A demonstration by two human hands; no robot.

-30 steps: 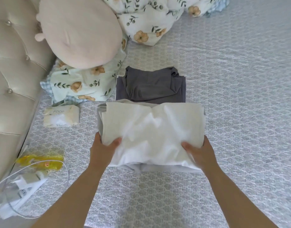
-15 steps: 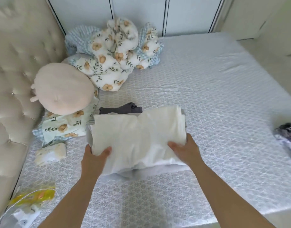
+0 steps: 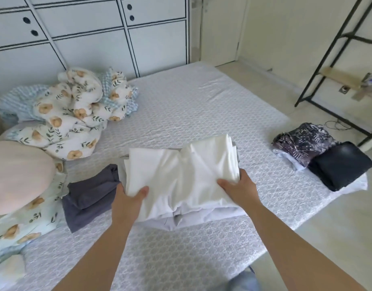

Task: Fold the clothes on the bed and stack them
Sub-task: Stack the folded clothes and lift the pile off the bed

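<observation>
Both hands clamped on the white stack (image 3: 180, 175), centre of frame, held at its near corners: left hand (image 3: 126, 202) thumb on top, fingers under; right hand (image 3: 239, 190) same on the right side. Stack looks lifted just off the bed (image 3: 201, 106), though I can't tell if its far edge touches

Risks:
- grip is at the near edge only, so the far side can sag and the layers fan out; edges at upper right already splay
- lower pale layers (image 3: 180, 219) droop below the white one at the near edge, likely to slip out if tilted
- thumbs pinch only the top sheet, so the fold could shear sideways on a fast swing

Around:
- grey garment (image 3: 90, 194) just left of the stack, touching or under its left edge, could snag or drag
- dark folded pile (image 3: 340, 164) with patterned cloth (image 3: 302, 141) at right edge of bed, near the mattress corner; likely target, little margin there
- floral duvet (image 3: 71, 114) upper left, pink cushion (image 3: 17, 177) far left, both out of the path
</observation>
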